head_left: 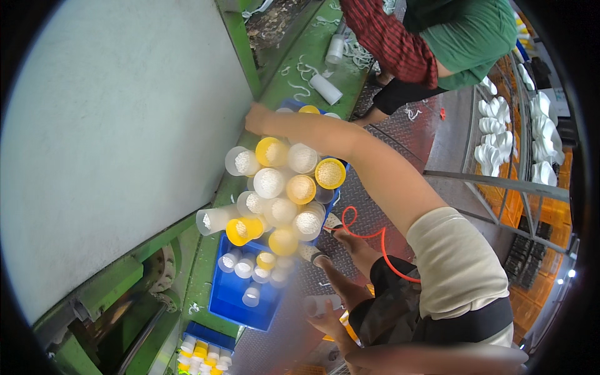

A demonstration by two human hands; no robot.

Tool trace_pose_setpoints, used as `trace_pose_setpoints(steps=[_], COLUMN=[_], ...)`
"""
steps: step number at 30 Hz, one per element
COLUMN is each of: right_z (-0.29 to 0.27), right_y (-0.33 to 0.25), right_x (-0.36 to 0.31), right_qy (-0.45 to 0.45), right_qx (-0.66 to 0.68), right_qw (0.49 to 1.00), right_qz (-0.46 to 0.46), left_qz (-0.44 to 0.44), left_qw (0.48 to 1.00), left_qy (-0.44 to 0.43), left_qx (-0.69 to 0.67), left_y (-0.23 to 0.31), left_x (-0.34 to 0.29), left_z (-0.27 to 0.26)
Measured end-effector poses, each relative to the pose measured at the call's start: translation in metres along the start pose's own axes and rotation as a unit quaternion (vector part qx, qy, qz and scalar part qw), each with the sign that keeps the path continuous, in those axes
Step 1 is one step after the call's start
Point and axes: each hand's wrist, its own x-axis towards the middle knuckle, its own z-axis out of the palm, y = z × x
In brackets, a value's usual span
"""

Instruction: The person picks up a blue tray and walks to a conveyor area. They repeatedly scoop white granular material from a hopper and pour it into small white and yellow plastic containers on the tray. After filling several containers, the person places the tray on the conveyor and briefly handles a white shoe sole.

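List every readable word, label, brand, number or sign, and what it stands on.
No text can be read.
Large pale panel: no lettering visible.
Blue bin: none visible.
Clear cup in the left hand: too blurred to tell.
Things around the metal rack: too small to tell.

Cups [251, 294] in a bin [232, 307], panel [125, 137] left, rack [500, 185] right

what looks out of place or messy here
A white cup lies on its side on the green bench, with loose white strands scattered nearby. It looks odd because many other cups are grouped together by the blue bin.
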Motion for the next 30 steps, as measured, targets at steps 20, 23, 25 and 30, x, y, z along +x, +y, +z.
trace_pose_setpoints(steps=[20,23,25,30], right_z=[-0.051,-0.053,-0.055,-0.057], right_y=[0.032,0.034,0.035,0.038], right_x=[-0.043,-0.048,-0.052,-0.059], right_qy=[0.075,0.083,0.085,0.098], right_qx=[0.062,0.068,0.069,0.101], right_qw=[0.994,0.994,0.993,0.989], right_qz=[0.046,0.035,0.03,0.04], left_qz=[0.179,0.336,0.431,0.546], left_qw=[0.982,0.931,0.88,0.787], left_qy=[-0.049,-0.126,-0.191,-0.288], left_qx=[0.025,-0.066,-0.063,0.019], left_y=[0.046,0.116,0.184,0.312], left_x=[0.01,0.051,0.081,0.13], left_z=[-0.002,0.024,0.053,0.128])
